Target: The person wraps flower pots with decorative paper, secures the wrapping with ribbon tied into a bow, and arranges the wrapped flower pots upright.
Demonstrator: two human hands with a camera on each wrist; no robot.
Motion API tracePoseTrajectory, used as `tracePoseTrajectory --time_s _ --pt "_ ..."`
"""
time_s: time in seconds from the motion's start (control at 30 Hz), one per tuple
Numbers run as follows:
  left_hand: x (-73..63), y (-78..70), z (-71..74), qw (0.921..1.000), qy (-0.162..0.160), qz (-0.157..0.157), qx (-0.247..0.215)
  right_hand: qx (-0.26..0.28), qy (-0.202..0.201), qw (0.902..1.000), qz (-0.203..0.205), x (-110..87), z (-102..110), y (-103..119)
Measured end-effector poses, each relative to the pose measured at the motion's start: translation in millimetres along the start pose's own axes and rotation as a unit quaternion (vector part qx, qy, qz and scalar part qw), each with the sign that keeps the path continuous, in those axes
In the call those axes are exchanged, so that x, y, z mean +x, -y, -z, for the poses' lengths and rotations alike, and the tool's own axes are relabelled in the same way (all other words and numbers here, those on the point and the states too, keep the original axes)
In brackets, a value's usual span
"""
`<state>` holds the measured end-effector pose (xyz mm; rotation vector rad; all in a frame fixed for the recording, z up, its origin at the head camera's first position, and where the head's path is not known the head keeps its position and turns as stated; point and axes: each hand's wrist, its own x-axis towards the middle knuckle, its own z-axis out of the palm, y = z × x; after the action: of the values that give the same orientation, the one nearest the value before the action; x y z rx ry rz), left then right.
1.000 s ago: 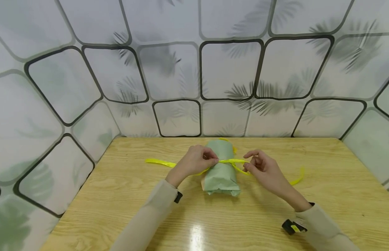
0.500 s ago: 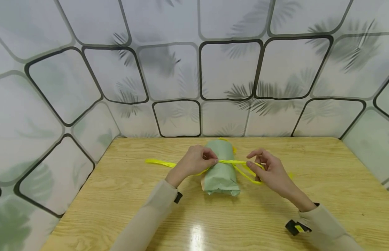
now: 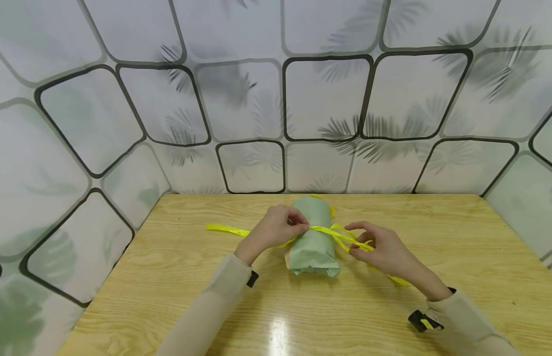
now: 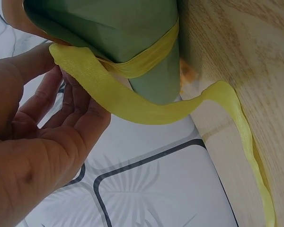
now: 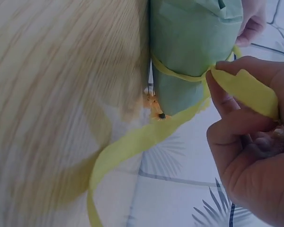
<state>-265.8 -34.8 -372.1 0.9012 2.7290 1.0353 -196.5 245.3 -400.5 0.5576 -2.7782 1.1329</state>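
Note:
A bundle wrapped in pale green paper (image 3: 315, 252) lies on the table with a yellow ribbon (image 5: 177, 74) tied round its middle. On top of it, my left hand (image 3: 277, 227) pinches the ribbon between thumb and fingertips; one ribbon tail (image 4: 151, 113) trails away to the left. My right hand (image 3: 384, 249) is just right of the bundle, its thumb and bent fingers on another length of ribbon (image 5: 251, 90), whose end hangs below the palm. A looser strand of ribbon (image 5: 128, 146) drops beside it. An orange flower (image 5: 156, 106) with a dark centre shows at the bundle's far end.
The wooden table (image 3: 191, 296) carries the bundle near its back edge. Behind and at both sides stands a pale wall covering (image 3: 324, 99) with dark rounded outlines and leaf prints. Black wrist straps (image 3: 424, 321) sit at the sleeve cuffs.
My right hand has moved to the right and a little towards me, drawing the ribbon with it. The ribbon's right end has swung inward and down. My left hand has stayed in place.

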Motion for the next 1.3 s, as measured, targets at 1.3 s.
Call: tracePoseTrajectory --time_s 1.3 --pt "0.0 0.1 -1.4 1.0000 -0.006 0.003 0.001 0.553 -0.072 0.8302 0.015 -7.0 33.1 -15.2"
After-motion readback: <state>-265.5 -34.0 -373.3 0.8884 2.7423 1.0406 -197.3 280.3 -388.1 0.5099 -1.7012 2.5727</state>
